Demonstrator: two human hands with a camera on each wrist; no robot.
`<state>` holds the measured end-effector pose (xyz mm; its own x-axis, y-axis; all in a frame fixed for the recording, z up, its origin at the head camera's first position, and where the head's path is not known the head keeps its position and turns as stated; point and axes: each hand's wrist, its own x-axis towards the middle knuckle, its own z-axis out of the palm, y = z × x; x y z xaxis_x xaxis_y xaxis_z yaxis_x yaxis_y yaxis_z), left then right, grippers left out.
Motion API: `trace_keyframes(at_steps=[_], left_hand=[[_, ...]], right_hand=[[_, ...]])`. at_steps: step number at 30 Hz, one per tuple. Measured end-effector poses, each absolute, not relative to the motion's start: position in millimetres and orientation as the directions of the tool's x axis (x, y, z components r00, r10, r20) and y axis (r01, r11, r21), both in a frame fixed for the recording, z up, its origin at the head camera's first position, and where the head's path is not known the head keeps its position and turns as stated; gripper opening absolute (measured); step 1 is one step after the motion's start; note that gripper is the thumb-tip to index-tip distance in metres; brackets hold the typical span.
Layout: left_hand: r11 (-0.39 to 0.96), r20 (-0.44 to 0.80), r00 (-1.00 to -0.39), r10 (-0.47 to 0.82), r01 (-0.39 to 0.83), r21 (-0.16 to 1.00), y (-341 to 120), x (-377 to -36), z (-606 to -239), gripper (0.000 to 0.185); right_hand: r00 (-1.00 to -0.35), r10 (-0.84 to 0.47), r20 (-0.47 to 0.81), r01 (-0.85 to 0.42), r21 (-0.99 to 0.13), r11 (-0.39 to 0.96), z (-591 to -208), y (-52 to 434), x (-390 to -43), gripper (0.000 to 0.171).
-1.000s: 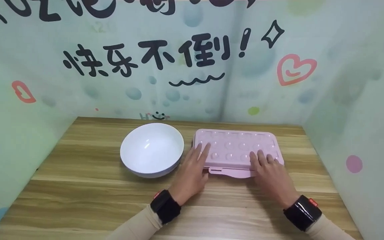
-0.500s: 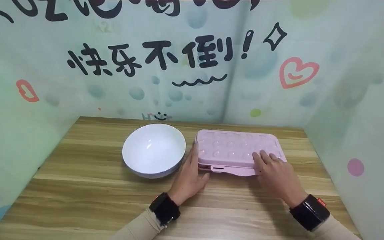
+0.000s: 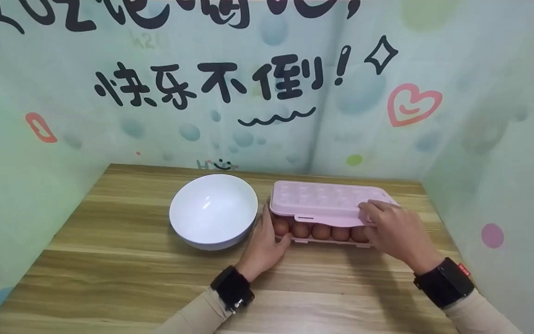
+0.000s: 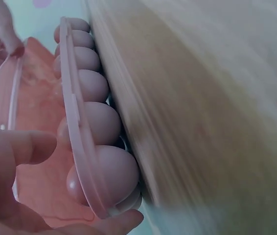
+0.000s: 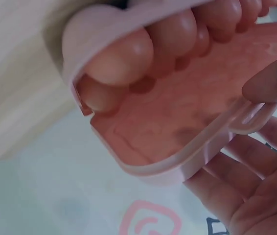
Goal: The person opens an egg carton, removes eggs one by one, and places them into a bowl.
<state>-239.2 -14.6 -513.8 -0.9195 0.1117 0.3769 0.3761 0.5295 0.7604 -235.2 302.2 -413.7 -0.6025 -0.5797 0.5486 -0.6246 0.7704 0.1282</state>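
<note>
Eggs [image 3: 321, 231] seem fragile, lid [image 3: 313, 195] light. Your right hand [image 3: 399, 232] pinches its front edge suitably; straight-fingered left hand [image 3: 260, 248] touches tray [image 4: 71, 105].

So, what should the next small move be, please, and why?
Probably have the right hand tip the pink lid farther back: it grips the front edge, yet the lid is only partly raised over the eggs, while the left hand is at the tray's left end.

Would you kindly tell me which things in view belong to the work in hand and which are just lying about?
In the work:
- left hand
- right hand
- pink lid
- pink tray
- brown eggs

Just there:
- white bowl (not held, though perhaps relevant)
- printed backdrop
</note>
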Motion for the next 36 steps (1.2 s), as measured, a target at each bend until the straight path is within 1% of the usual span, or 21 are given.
trace_keyframes(at_steps=[2, 4, 8, 14, 18, 21, 26, 30, 34, 36], left_hand=[[0.558, 0.396, -0.91, 0.121, 0.392, 0.731, -15, -248, -525, 0.098], [0.582, 0.396, -0.908, 0.135, 0.396, 0.71, -15, -251, -527, 0.096], [0.643, 0.374, -0.913, 0.164, 0.386, 0.662, -18, -250, -527, 0.092], [0.624, 0.28, -0.944, 0.176, 0.327, 0.71, -25, -241, -519, 0.075], [0.628, 0.217, -0.959, 0.184, 0.285, 0.724, -31, -236, -513, 0.076], [0.641, 0.184, -0.962, 0.202, 0.272, 0.718, -34, -234, -510, 0.079], [0.65, 0.174, -0.962, 0.211, 0.271, 0.709, -36, -230, -505, 0.08], [0.622, 0.169, -0.962, 0.217, 0.269, 0.736, -37, -221, -487, 0.078], [0.644, 0.206, -0.954, 0.218, 0.299, 0.705, -38, -221, -489, 0.076], [0.65, 0.219, -0.951, 0.221, 0.31, 0.693, -38, -220, -489, 0.075]], right_hand=[[-0.595, -0.573, 0.564, -0.635, 0.108, 0.765, -408, 304, -238, 0.031], [-0.598, -0.557, 0.577, -0.64, 0.076, 0.765, -402, 308, -241, 0.033], [-0.641, -0.477, 0.601, -0.62, -0.04, 0.783, -393, 313, -248, 0.033], [-0.739, -0.318, 0.594, -0.566, -0.292, 0.771, -388, 317, -251, 0.035], [-0.774, -0.244, 0.584, -0.535, -0.399, 0.744, -391, 317, -250, 0.042], [-0.791, -0.21, 0.575, -0.529, -0.468, 0.708, -394, 316, -248, 0.038], [-0.809, -0.164, 0.565, -0.524, -0.566, 0.637, -398, 319, -254, 0.022], [-0.813, -0.128, 0.568, -0.525, -0.618, 0.586, -399, 322, -259, 0.023], [-0.816, -0.1, 0.57, -0.52, -0.646, 0.558, -396, 320, -266, 0.024], [-0.817, -0.08, 0.571, -0.505, -0.643, 0.576, -394, 318, -270, 0.024]])
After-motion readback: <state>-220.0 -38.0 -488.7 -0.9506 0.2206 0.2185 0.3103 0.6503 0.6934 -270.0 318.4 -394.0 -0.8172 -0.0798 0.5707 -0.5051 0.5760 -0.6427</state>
